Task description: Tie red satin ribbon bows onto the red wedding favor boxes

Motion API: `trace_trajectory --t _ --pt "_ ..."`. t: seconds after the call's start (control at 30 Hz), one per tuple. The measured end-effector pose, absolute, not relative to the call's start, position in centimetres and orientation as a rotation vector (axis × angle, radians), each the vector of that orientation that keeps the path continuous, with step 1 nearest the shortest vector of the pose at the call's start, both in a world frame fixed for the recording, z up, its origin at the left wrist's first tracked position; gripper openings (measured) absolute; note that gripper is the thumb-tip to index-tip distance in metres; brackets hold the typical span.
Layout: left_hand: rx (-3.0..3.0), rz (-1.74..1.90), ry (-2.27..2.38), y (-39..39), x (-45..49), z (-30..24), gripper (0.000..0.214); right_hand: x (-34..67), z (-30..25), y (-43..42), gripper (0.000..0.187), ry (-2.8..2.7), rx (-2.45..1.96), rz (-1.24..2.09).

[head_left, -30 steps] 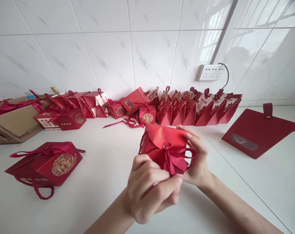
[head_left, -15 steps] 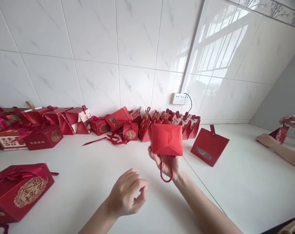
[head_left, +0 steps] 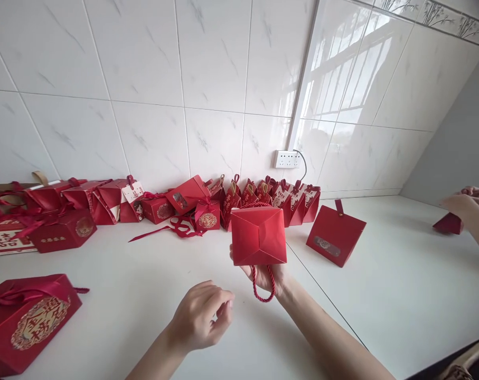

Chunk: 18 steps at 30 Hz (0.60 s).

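Note:
My right hand (head_left: 276,277) holds up a small red paper gift bag (head_left: 259,237) from beneath and behind, so most of its fingers are hidden. The folded base of the bag faces me. One twisted red rope handle (head_left: 264,300) hangs below it in front of my palm, and some rope shows above its far edge. Lower and to the left, my left hand (head_left: 203,316) hovers over the white table (head_left: 152,295), apart from the bag. Its fingers are curled, thumb against them, with nothing seen in them.
Red gift boxes (head_left: 209,219) and ribbons line the tiled wall. A large ribboned box (head_left: 37,316) sits near left; a red bag with a window (head_left: 336,235) stands right. At far right, another person's hands (head_left: 469,203) are by a dark red box (head_left: 448,224). A power strip (head_left: 287,159) is on the wall.
The view has shifted slightly. The bag has tipped, so its base shows more fully and rope appears above it. The other person's hands have moved up at the dark red box.

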<state>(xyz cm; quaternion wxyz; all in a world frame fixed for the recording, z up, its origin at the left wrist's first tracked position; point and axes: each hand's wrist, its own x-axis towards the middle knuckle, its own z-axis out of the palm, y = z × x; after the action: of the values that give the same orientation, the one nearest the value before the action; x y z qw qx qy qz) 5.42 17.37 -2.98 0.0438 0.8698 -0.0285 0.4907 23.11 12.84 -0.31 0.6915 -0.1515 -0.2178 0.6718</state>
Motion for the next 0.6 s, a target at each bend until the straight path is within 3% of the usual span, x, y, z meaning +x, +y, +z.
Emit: trace_trajectory --t 0.17,0.27,0.37,0.5,0.6 --pt "2.604 1.716 -0.057 17.3 5.3 -2.6 0.020 22.9 -0.5 12.9 0.034 -0.389 -0.364 1.528" --pt "2.629 2.073 0.255 16.1 5.7 -2.0 0.039 21.7 -0.9 13.2 0.043 -0.380 -0.440 1.552" --pt "2.769 1.918 0.552 13.9 6.9 -2.3 0.055 20.1 -1.4 13.5 0.048 -0.384 -0.482 1.572" --pt "2.785 1.525 -0.317 11.5 8.3 -4.1 0.022 19.0 -1.6 13.6 0.050 -0.363 -0.465 1.551" --pt "2.664 1.476 -0.568 12.0 7.9 -4.1 0.023 19.1 -1.5 13.3 0.055 -0.456 -0.474 1.537"
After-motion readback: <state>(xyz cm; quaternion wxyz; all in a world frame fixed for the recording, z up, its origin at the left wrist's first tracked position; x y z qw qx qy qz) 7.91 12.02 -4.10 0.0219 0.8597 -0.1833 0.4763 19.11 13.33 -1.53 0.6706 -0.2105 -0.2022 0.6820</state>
